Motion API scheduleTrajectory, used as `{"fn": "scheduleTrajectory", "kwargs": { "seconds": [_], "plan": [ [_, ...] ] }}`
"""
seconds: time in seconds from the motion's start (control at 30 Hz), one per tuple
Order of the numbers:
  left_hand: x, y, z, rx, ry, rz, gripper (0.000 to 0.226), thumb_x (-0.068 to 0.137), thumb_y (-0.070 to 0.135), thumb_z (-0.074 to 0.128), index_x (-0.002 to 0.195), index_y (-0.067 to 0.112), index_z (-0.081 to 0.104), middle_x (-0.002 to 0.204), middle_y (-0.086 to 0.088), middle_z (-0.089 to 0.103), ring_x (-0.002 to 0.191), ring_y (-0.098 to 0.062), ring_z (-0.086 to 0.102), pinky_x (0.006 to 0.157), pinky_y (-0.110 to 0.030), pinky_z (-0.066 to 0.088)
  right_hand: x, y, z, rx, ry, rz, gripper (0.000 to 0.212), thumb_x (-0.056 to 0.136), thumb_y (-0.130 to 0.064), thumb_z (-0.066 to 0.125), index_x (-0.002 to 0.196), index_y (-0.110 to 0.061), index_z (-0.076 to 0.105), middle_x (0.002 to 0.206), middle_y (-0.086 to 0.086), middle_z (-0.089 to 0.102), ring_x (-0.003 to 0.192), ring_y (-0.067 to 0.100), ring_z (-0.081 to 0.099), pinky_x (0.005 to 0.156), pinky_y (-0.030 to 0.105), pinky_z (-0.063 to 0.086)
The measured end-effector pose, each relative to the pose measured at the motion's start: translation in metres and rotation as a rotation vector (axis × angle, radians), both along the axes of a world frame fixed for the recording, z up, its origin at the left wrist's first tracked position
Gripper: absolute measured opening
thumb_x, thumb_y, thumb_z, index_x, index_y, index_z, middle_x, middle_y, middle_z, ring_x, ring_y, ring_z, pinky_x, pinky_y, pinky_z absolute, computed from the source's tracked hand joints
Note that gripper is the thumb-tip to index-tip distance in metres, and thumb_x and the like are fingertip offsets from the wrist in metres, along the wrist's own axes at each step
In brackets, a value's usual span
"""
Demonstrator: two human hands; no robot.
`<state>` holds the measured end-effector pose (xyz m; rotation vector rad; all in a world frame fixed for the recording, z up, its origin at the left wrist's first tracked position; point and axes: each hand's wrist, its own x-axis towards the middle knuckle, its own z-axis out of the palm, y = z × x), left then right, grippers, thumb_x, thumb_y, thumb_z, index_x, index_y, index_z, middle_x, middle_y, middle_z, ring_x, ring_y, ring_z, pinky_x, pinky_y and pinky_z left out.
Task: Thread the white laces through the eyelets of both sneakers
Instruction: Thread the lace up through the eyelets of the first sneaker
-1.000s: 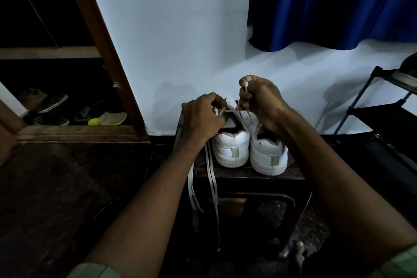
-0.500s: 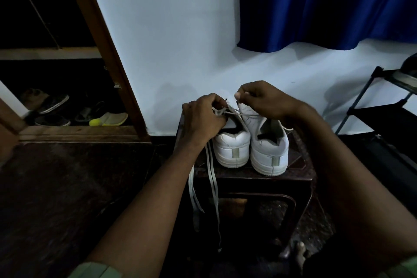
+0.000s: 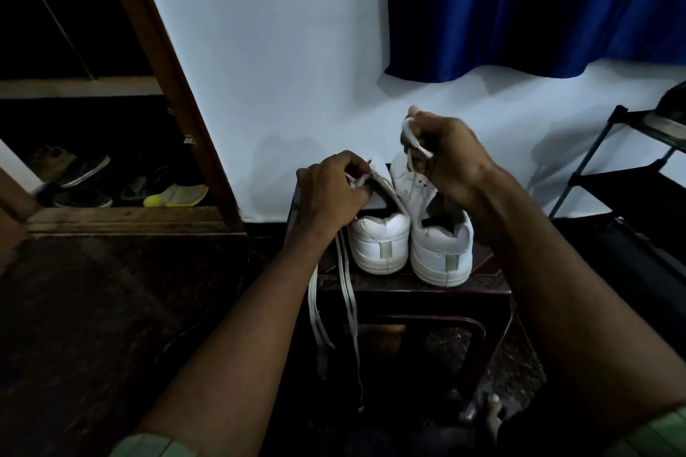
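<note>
Two white sneakers stand heel-toward-me on a dark stool (image 3: 486,282): the left sneaker (image 3: 380,241) and the right sneaker (image 3: 441,249). My left hand (image 3: 330,189) grips the left sneaker's upper edge and pinches a white lace there. Loose ends of that white lace (image 3: 349,312) hang down past the stool's front. My right hand (image 3: 449,156) is raised above the right sneaker's tongue and pinches a lace end (image 3: 408,135) that runs down to the eyelets.
A white wall stands right behind the stool, with a blue curtain (image 3: 538,4) above. At left, a wooden door frame (image 3: 167,78) opens on several shoes (image 3: 111,182) on the floor. A black metal rack (image 3: 631,174) stands at right.
My right hand has lifted up and to the right from the sneaker's opening, pulling its lace end upward. My left hand has stayed put.
</note>
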<state>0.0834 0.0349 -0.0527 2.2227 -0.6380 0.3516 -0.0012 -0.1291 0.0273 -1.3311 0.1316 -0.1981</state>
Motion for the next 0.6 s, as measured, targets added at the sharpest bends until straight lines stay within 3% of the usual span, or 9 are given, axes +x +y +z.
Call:
{"fn": "scheduleTrajectory", "kwargs": {
  "seconds": [0.03, 0.07, 0.13, 0.2, 0.27, 0.33, 0.47, 0.6],
  "plan": [
    [0.0, 0.0, 0.0, -0.001, 0.004, -0.001, 0.021, 0.075, 0.035, 0.079, 0.095, 0.033, 0.071, 0.088, 0.021, 0.074, 0.089, -0.005, 0.07, 0.082, -0.028, 0.023, 0.002, -0.003, 0.002, 0.15, -0.004, -0.045, 0.026, 0.093, -0.023, 0.062, 0.072, -0.023, 0.046, 0.065, -0.005, 0.04, 0.056, 0.01, 0.031, 0.056, 0.027, 0.024],
    [0.0, 0.0, 0.0, -0.005, 0.006, -0.003, 0.021, 0.075, 0.035, 0.079, 0.095, 0.033, 0.072, 0.088, 0.02, 0.074, 0.089, -0.005, 0.07, 0.083, -0.028, 0.024, 0.002, -0.004, 0.003, 0.172, 0.003, -0.125, 0.027, 0.09, -0.026, 0.067, 0.072, -0.022, 0.048, 0.063, -0.005, 0.041, 0.056, 0.01, 0.034, 0.058, 0.027, 0.026],
    [-0.001, 0.001, 0.002, -0.018, 0.001, -0.003, 0.02, 0.076, 0.036, 0.079, 0.094, 0.033, 0.071, 0.087, 0.02, 0.074, 0.086, -0.004, 0.07, 0.085, -0.028, 0.028, 0.002, -0.009, -0.001, -0.19, 0.026, -0.277, 0.023, 0.082, -0.025, 0.075, 0.071, -0.017, 0.056, 0.063, -0.002, 0.046, 0.058, 0.013, 0.04, 0.059, 0.029, 0.032],
    [-0.001, 0.001, 0.003, -0.022, -0.007, -0.006, 0.019, 0.078, 0.039, 0.079, 0.094, 0.032, 0.071, 0.088, 0.019, 0.075, 0.083, -0.004, 0.071, 0.092, -0.031, 0.035, 0.004, -0.009, -0.011, -0.676, 0.029, -0.245, 0.023, 0.077, -0.024, 0.077, 0.068, -0.016, 0.057, 0.064, -0.003, 0.055, 0.063, 0.017, 0.051, 0.063, 0.032, 0.042],
    [-0.001, 0.003, 0.004, -0.008, -0.01, -0.019, 0.021, 0.079, 0.045, 0.075, 0.094, 0.032, 0.069, 0.089, 0.018, 0.075, 0.082, -0.005, 0.072, 0.098, -0.037, 0.043, 0.006, -0.004, -0.019, -1.023, 0.06, -0.154, 0.021, 0.069, -0.039, 0.074, 0.079, -0.024, 0.064, 0.082, -0.013, 0.068, 0.089, 0.018, 0.062, 0.084, 0.04, 0.047],
    [0.0, 0.005, 0.006, 0.013, -0.011, -0.043, 0.023, 0.079, 0.049, 0.069, 0.095, 0.033, 0.067, 0.088, 0.017, 0.076, 0.082, -0.007, 0.073, 0.098, -0.042, 0.048, 0.009, 0.006, -0.024, -1.217, 0.087, -0.049, 0.035, 0.067, -0.05, 0.07, 0.096, -0.031, 0.067, 0.099, -0.015, 0.069, 0.103, 0.018, 0.06, 0.096, 0.044, 0.041],
    [-0.001, 0.009, 0.01, 0.071, -0.028, -0.115, 0.018, 0.082, 0.035, 0.062, 0.099, 0.036, 0.065, 0.093, 0.017, 0.076, 0.085, -0.011, 0.073, 0.094, -0.045, 0.053, 0.017, 0.019, -0.038, -1.441, 0.103, -0.103, 0.033, 0.083, -0.036, 0.071, 0.11, -0.018, 0.066, 0.104, 0.001, 0.071, 0.103, 0.027, 0.063, 0.096, 0.038, 0.035],
    [0.004, 0.015, 0.015, 0.097, 0.048, -0.141, 0.024, 0.086, 0.023, 0.06, 0.101, 0.039, 0.07, 0.102, 0.022, 0.076, 0.095, -0.011, 0.071, 0.096, -0.043, 0.052, 0.023, 0.013, -0.039, -1.281, 0.182, -0.199, 0.016, 0.089, -0.025, 0.064, 0.097, -0.018, 0.075, 0.1, 0.007, 0.074, 0.1, 0.031, 0.065, 0.079, 0.034, 0.044]
  ]
}}
